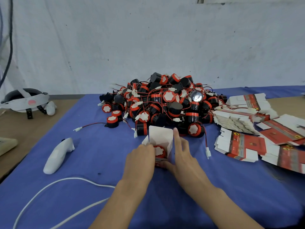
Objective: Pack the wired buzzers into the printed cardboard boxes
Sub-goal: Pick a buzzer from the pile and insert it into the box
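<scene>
From the head camera, an opened box (160, 138) stands on the blue cloth (92, 164) at the middle of the bench, mouth up, with its white flaps raised. One buzzer (159, 151) sits inside it, white-stickered face up and red rim showing just below the opening.

The person's left hand (140, 161) curls against the box's left wall. Its fingertips are hidden at the rim, touching or nearly touching the buzzer, probably to seat it and tuck in its wire. The right hand (183, 156) clamps the box from the other side, with the thumb on the near printed face and the forefinger straight up along the right wall. That likely keeps the carton square and stops it sliding. The buzzer therefore lies between the two grips, inside the walls rather than in either hand.

The buzzer pile (165, 103) is heaped toward the far edge, within reach just beyond the box. The flat box blanks (244, 123) fan out along the right edge. A white controller (57, 156) and a white cable (49, 187) lie toward the left edge.
</scene>
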Demonstrator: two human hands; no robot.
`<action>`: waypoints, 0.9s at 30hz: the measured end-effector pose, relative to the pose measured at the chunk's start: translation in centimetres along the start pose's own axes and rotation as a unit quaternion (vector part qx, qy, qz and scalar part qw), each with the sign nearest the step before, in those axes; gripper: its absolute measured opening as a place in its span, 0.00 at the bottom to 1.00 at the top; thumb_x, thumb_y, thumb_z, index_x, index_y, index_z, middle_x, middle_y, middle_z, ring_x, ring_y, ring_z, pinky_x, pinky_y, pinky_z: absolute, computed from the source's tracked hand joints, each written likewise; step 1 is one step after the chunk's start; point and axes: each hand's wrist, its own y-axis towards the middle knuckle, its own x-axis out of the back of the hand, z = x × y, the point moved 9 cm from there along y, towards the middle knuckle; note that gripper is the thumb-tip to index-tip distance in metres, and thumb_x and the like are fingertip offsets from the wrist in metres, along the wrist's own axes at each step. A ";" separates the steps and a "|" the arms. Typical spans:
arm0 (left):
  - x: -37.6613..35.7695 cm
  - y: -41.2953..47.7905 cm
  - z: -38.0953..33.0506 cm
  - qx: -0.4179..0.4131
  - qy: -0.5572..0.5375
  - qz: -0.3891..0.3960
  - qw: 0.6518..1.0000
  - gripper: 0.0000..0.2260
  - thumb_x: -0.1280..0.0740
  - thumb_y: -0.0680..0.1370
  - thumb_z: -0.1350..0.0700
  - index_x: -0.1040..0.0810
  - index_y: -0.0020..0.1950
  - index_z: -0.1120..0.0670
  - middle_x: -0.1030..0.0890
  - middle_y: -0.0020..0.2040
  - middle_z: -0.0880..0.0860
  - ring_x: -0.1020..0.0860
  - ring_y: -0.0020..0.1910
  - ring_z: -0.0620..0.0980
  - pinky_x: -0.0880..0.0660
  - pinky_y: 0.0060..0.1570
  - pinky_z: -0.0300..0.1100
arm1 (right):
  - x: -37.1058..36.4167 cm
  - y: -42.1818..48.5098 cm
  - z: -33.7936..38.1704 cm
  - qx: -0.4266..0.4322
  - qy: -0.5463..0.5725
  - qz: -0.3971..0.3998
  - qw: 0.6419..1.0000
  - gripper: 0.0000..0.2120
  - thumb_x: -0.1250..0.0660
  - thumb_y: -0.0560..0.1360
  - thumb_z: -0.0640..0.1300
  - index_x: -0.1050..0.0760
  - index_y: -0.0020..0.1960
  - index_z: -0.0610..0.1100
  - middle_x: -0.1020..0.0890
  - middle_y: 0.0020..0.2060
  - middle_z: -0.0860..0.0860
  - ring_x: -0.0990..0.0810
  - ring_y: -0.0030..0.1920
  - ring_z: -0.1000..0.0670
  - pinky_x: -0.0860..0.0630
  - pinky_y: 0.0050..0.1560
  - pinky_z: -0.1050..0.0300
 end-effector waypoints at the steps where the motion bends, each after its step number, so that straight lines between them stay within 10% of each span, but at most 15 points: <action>1: 0.1 -0.1 -0.1 -0.005 0.012 0.002 1.000 0.05 0.41 0.82 0.60 0.30 0.48 0.51 0.39 0.34 0.48 0.35 0.30 0.49 0.38 0.29 0.41 | 0.0 -0.1 0.7 0.010 -0.036 -0.001 0.999 0.51 0.32 0.80 0.51 0.77 0.73 0.64 0.48 0.77 0.47 0.20 0.50 0.48 0.28 0.37 0.65; 5: 0.6 -0.4 -0.3 -0.014 0.032 0.011 0.999 0.06 0.40 0.80 0.62 0.27 0.52 0.51 0.32 0.38 0.48 0.37 0.29 0.47 0.46 0.26 0.40 | -1.8 -1.1 1.6 -0.014 -0.173 0.060 0.983 0.40 0.39 0.80 0.35 0.58 0.79 0.62 0.58 0.79 0.39 0.21 0.57 0.42 0.26 0.41 0.55; 12: 0.9 -1.6 0.5 -0.036 -0.074 -0.037 0.996 0.09 0.46 0.85 0.48 0.29 0.58 0.48 0.20 0.45 0.47 0.24 0.37 0.48 0.32 0.32 0.41 | -0.5 -1.2 2.2 -0.002 -0.125 0.025 0.992 0.19 0.44 0.85 0.53 0.39 0.74 0.54 0.37 0.69 0.48 0.22 0.57 0.48 0.21 0.47 0.55; 27: 2.2 -2.8 0.5 -0.157 -0.041 -0.072 0.984 0.16 0.44 0.85 0.55 0.31 0.73 0.47 0.27 0.65 0.43 0.21 0.53 0.45 0.24 0.41 0.37 | -0.4 -0.7 1.2 0.003 -0.114 0.044 0.992 0.21 0.41 0.84 0.54 0.39 0.75 0.52 0.39 0.73 0.49 0.19 0.53 0.47 0.21 0.47 0.55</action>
